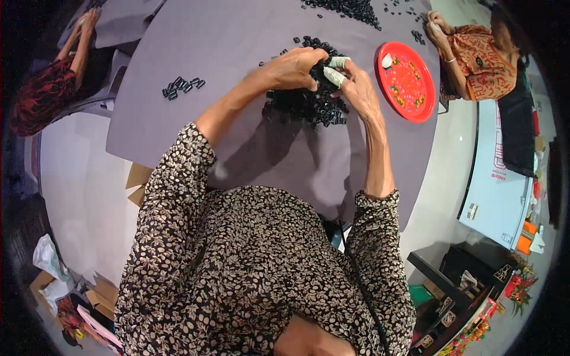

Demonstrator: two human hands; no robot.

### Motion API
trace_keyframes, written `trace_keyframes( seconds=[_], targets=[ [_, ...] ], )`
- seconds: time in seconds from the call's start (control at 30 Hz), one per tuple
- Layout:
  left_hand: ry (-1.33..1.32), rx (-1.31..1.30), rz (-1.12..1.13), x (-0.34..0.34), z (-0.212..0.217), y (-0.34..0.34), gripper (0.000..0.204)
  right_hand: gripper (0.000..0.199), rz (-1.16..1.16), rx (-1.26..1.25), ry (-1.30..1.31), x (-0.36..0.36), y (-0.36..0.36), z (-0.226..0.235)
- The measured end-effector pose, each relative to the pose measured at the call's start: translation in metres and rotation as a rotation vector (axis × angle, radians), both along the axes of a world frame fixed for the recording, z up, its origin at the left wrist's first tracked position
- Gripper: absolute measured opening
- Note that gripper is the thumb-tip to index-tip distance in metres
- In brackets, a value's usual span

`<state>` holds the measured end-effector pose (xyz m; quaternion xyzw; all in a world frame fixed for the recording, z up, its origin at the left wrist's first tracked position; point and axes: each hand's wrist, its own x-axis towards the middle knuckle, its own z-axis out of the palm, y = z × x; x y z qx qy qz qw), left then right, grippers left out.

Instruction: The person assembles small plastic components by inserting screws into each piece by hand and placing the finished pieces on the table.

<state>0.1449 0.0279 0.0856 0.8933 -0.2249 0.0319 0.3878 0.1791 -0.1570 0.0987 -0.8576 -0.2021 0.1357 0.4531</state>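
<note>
A heap of small black plastic pieces [306, 107] lies on the grey-covered table [196, 47], and both my hands are over it. My left hand [294, 68] arches over the heap's far left part, thumb and forefinger apart, with black pieces showing in the gap. From the right reaches my right hand [359, 92], its thumb and forefinger wrapped in pale coverings [335, 77]. Those two covered tips come close together in a pinch near my left fingers. Whatever they pinch is too small or hidden to make out.
A red round tray [385, 80] with a small white object [387, 60] stands at the right. Loose black pieces [183, 87] lie to the left; another heap [350, 9] is at the far edge. People sit at right [484, 62] and left [44, 98].
</note>
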Motion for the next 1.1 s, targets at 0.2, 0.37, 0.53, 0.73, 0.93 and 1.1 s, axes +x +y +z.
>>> trace_keyframes(
  seconds=[0.2,0.37,0.53,0.73,0.93,1.1],
  targets=[
    [-0.034,-0.013,0.026,-0.028,0.006,0.025,0.062,0.029,0.06,-0.124,0.047,-0.012,-0.018,0.03],
    [0.15,0.131,0.368,-0.077,0.011,0.033,0.078,0.029,-0.087,-0.033,0.064,-0.015,-0.058,0.014],
    [0.241,0.214,0.452,-0.106,-0.003,0.014,0.095,0.034,-0.255,-0.072,0.369,-0.031,-0.062,-0.001],
    [0.25,0.149,0.425,-0.078,-0.01,-0.011,0.091,0.035,-0.227,-0.013,0.447,-0.035,-0.023,-0.012],
    [0.257,0.061,0.371,-0.044,-0.018,-0.023,0.088,0.03,-0.207,0.141,0.481,-0.022,-0.001,-0.01],
    [0.159,-0.02,0.289,-0.021,-0.023,-0.019,0.07,0.033,-0.139,0.273,0.448,-0.007,0.008,-0.008]
  ],
)
